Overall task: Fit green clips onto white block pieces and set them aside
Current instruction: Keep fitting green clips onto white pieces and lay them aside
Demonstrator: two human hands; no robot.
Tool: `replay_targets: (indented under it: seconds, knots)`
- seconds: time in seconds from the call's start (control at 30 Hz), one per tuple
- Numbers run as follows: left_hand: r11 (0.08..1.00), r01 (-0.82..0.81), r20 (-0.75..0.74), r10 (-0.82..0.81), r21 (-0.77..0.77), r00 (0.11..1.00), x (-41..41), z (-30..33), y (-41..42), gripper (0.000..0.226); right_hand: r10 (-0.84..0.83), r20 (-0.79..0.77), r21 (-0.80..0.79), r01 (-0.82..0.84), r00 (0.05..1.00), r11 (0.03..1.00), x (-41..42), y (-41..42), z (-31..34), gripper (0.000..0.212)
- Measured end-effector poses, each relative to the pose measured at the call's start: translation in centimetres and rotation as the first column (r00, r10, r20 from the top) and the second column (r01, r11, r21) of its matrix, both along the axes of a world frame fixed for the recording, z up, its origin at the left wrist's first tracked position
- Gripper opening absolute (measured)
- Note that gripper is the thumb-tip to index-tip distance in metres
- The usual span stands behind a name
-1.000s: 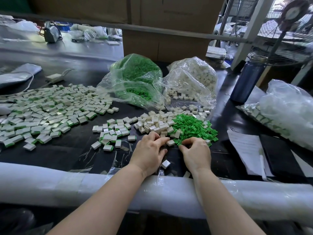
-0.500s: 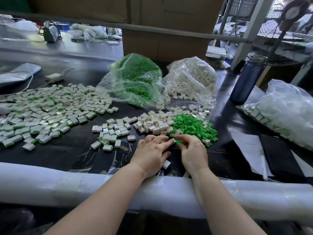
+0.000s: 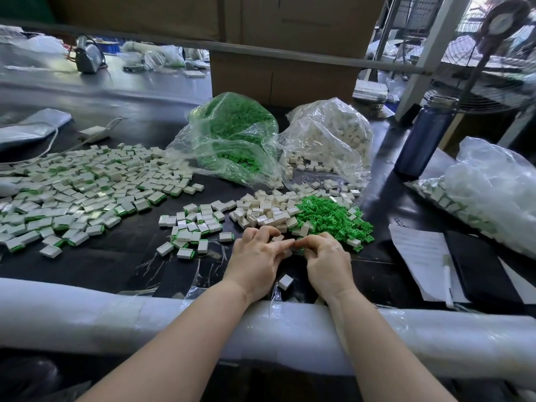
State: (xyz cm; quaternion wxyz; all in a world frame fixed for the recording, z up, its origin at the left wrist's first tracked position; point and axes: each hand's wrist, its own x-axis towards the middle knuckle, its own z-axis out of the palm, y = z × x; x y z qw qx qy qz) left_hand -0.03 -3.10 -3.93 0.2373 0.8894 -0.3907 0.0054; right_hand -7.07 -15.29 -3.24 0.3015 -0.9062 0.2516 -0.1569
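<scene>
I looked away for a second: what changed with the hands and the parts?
Both hands came together: the left hand and right hand now meet fingertip to fingertip over a small piece with green showing. The loose white block between the wrists, the green clip pile and the finished pieces stayed put.

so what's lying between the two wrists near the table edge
In the head view, a single white block piece lies on the dark table between the left hand and the right hand, apart from the piles.
</scene>
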Motion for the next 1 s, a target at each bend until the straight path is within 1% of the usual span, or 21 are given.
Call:
replay_targets:
  seconds: [0.07,0.2,0.27,0.37,0.4,0.47,0.5,0.57,0.67,0.73,0.83,1.0]
  knots:
    - [1.000,-0.007,-0.008,0.007,-0.009,1.000,0.0,-0.1,0.0,0.035,-0.005,0.013,0.008,0.004,1.000,1.000,0.0,0.0,0.0,0.029]
    - [0.998,-0.015,0.027,0.017,-0.056,1.000,0.0,0.0,0.0,0.030,-0.031,0.075,0.061,0.026,0.997,0.998,0.0,0.0,0.0,0.027]
    - [0.992,-0.011,0.033,0.015,-0.123,0.999,-0.2,0.1,0.1,0.026,-0.036,0.093,0.077,0.028,0.995,0.997,0.0,0.0,0.0,0.026]
    - [0.970,0.021,0.005,-0.020,-0.240,1.000,-0.5,0.5,0.3,0.013,-0.037,0.143,0.115,0.020,0.989,0.993,0.0,-0.1,-0.2,0.026]
    - [0.960,0.025,-0.016,-0.030,-0.278,0.999,-0.5,0.6,0.3,0.013,-0.035,0.161,0.118,0.016,0.986,0.993,0.0,-0.1,-0.3,0.026]
    - [0.937,0.007,-0.075,-0.035,-0.350,0.997,-0.5,0.7,0.4,0.019,-0.017,0.202,0.127,-0.009,0.979,0.992,-0.1,-0.2,-0.3,0.027]
    - [0.923,-0.015,-0.121,-0.034,-0.385,0.992,-0.5,0.8,0.4,0.021,0.001,0.226,0.139,-0.033,0.974,0.990,-0.1,-0.1,-0.3,0.028]
    - [0.885,-0.082,-0.244,-0.036,-0.458,0.969,-0.4,1.0,0.5,0.018,0.038,0.266,0.173,-0.086,0.963,0.981,-0.1,0.0,-0.2,0.028]
    - [0.814,-0.199,-0.453,-0.087,-0.546,0.887,-0.1,0.9,0.7,0.013,0.046,0.312,0.252,-0.130,0.949,0.959,0.0,0.1,0.1,0.024]
    - [0.779,-0.248,-0.548,-0.142,-0.576,0.824,0.1,1.0,0.7,0.015,0.032,0.345,0.331,-0.154,0.938,0.931,-0.1,0.1,0.3,0.023]
    - [0.752,-0.270,-0.597,-0.199,-0.601,0.777,0.1,1.0,0.8,0.017,0.008,0.388,0.426,-0.188,0.921,0.885,-0.3,0.0,0.6,0.023]
    - [0.763,-0.238,-0.593,-0.225,-0.601,0.773,0.2,1.0,0.8,0.018,0.008,0.408,0.508,-0.234,0.913,0.829,-0.7,0.3,1.2,0.020]
